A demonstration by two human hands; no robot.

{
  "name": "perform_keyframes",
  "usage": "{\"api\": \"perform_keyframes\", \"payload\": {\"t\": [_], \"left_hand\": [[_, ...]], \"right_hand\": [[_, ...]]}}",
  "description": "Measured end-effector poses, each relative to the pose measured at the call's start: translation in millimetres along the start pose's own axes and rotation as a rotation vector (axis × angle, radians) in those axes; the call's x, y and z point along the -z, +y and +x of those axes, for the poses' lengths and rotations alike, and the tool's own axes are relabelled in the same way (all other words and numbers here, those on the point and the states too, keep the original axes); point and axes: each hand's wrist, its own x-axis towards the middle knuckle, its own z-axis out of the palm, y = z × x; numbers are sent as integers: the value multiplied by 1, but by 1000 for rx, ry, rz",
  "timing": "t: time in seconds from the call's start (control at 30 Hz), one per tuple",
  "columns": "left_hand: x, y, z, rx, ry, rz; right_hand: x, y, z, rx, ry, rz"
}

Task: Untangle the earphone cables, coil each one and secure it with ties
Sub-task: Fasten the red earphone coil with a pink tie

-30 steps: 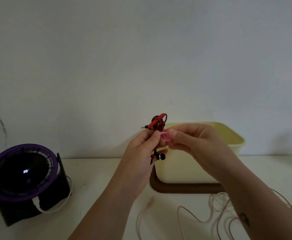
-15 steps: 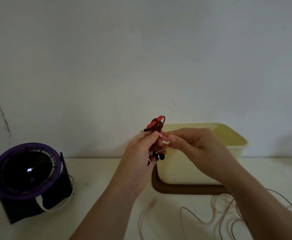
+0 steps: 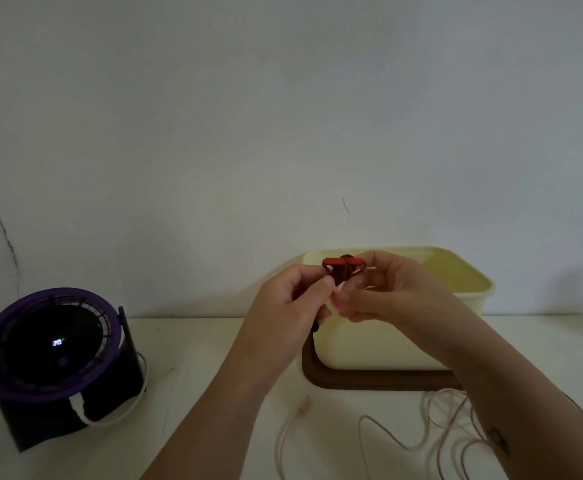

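At frame centre I have both hands, left hand (image 3: 288,306) and right hand (image 3: 392,292), pinched shut on the coiled red earphone cable (image 3: 342,268), apparently tying it, while the pink cable (image 3: 432,431) lies loose, uncoiled, on the worktop (image 3: 207,355) lower right.

Dim, flat light; grey wall (image 3: 283,116) darkest at upper left of frame. My hands (image 3: 338,299) slightly soft. Small display glows on fan (image 3: 51,344), lower left. Soft shadow lower right; edges bowed.
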Motion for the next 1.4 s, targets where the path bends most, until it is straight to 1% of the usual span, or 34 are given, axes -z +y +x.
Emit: {"api": "perform_keyframes", "payload": {"t": [0.07, 0.1, 0.2, 0.33, 0.47, 0.57, 0.63, 0.7, 0.77, 0.8, 0.83, 0.87, 0.9, 1.0, 1.03, 1.2, 1.27, 1.33, 1.37, 1.4], "left_hand": [[4, -2, 0, 13, -28, 63], [5, -3, 1, 24, -52, 79], [6, -3, 1, 57, -116, 54], [5, 1, -2, 0, -149, 44], [5, 2, -1, -35, -97, 32], [1, 1, 0, -27, -60, 37], [1, -3, 1, -28, -60, 78], [3, -12, 4, -29, -64, 189], [4, -22, 5, -40, -77, 435], [4, -28, 4, -59, -96, 567], [2, -32, 4, -82, -116, 668], [1, -35, 3, -99, -128, 732], [-1, -37, 3, -109, -131, 766], [-2, -40, 3, -128, -113, 777], [-1, -41, 3, -137, -109, 780], [-5, -39, 1, -151, -105, 800], [-8, -35, -4, -186, -56, 793], [-11, -30, -11, -269, 7, 766], [-14, -28, -15, -291, 14, 740], [-16, -28, -20, -276, -13, 717]], "right_hand": [[5, -2, -1, 16, 43, -178], [7, -3, -2, 30, 31, -214], [7, -4, -2, 103, -46, -205], [7, -1, 0, 138, 9, -125], [11, -1, 2, 78, -30, 156], [12, -2, 2, 74, -37, 195], [14, -2, 4, 95, 50, 121], [22, -1, 5, 156, 222, 17], [33, 2, 8, 227, 445, -127], [37, 6, 9, 254, 545, -236], [39, 10, 10, 271, 616, -350], [40, 15, 11, 273, 647, -448], [41, 21, 12, 252, 638, -527], [42, 35, 16, 163, 509, -742], [42, 36, 17, 151, 487, -778], [38, 22, 9, 178, 442, -785], [36, 17, 2, 191, 410, -752], [35, 14, -6, 195, 348, -728], [36, 14, -14, 187, 309, -728], [37, 14, -21, 179, 264, -733]]}}
